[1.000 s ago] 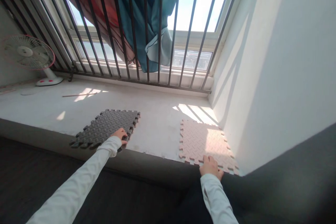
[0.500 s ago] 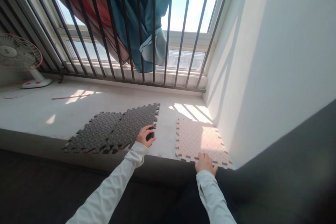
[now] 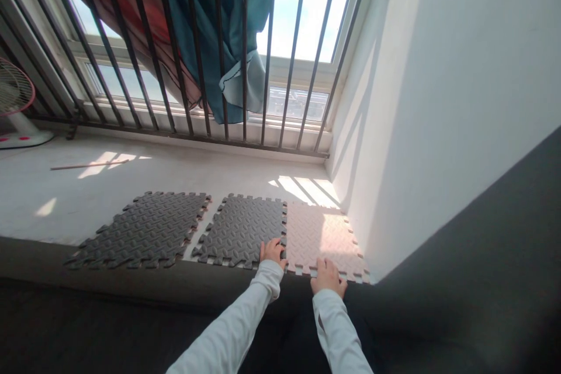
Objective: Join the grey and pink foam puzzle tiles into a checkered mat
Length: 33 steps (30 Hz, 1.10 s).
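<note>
A dark grey foam puzzle mat point(image 3: 245, 228) lies on the ledge, its right edge against a pale pink foam puzzle mat point(image 3: 311, 234); I cannot tell whether their teeth are locked. My left hand point(image 3: 272, 251) is at the dark mat's front right corner, fingers curled on it close to the seam. On the pink mat's front edge, my right hand point(image 3: 328, 276) holds with bent fingers; its underside is hidden. Left of these, separated by a narrow strip of ledge, a second dark grey foam puzzle mat point(image 3: 149, 231) lies flat.
A white ledge point(image 3: 100, 204) carries the mats and drops off at its front. Black railings point(image 3: 244, 70) stand before the window and hanging curtains point(image 3: 205, 41). A white wall point(image 3: 416, 128) closes the right. A fan point(image 3: 17, 105) and thin stick point(image 3: 87, 165) are left.
My left hand has moved right with one dark mat, from against the other dark mat to the pink mat's side. My right hand stays on the pink mat. The view has shifted slightly.
</note>
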Each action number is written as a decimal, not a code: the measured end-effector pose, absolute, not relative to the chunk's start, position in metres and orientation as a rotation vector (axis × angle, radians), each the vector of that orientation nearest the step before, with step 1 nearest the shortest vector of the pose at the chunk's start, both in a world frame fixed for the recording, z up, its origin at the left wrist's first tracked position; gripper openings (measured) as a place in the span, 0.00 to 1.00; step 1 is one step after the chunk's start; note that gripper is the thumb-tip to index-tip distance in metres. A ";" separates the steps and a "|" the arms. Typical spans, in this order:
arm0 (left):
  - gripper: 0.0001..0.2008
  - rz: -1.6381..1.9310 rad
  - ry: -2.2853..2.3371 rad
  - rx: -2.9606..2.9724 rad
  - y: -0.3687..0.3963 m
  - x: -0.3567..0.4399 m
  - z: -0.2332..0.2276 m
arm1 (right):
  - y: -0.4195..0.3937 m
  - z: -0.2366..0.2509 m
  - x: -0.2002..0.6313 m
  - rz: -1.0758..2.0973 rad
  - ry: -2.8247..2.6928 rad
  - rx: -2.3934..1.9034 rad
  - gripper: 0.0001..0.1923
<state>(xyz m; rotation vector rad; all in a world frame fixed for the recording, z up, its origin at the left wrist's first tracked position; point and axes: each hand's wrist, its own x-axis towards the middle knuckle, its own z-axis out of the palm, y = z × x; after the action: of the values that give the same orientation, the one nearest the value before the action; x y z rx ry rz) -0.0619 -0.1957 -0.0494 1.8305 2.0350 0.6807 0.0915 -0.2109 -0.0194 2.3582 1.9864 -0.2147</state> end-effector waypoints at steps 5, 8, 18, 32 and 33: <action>0.13 0.599 2.018 1.834 -0.194 -0.065 -0.045 | -0.211 -0.017 0.091 -0.244 1.984 2.380 0.26; 0.14 0.498 1.984 1.899 -0.195 -0.070 -0.039 | -0.210 -0.017 0.092 -0.260 1.985 2.387 0.25; 0.16 0.135 1.954 1.968 -0.195 -0.084 -0.015 | -0.210 -0.021 0.093 -0.269 1.995 2.398 0.25; 0.13 0.136 2.058 1.954 -0.191 -0.072 -0.029 | -0.209 -0.022 0.091 -0.247 1.988 2.388 0.25; 0.13 0.117 2.058 1.964 -0.191 -0.072 -0.029 | -0.209 -0.022 0.091 -0.246 1.988 2.386 0.25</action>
<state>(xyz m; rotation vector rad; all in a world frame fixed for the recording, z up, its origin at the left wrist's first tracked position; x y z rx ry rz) -0.0717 -0.1912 -0.0294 1.9644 2.0584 0.1171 0.0911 -0.2092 -0.0221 2.3858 1.9879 -0.2462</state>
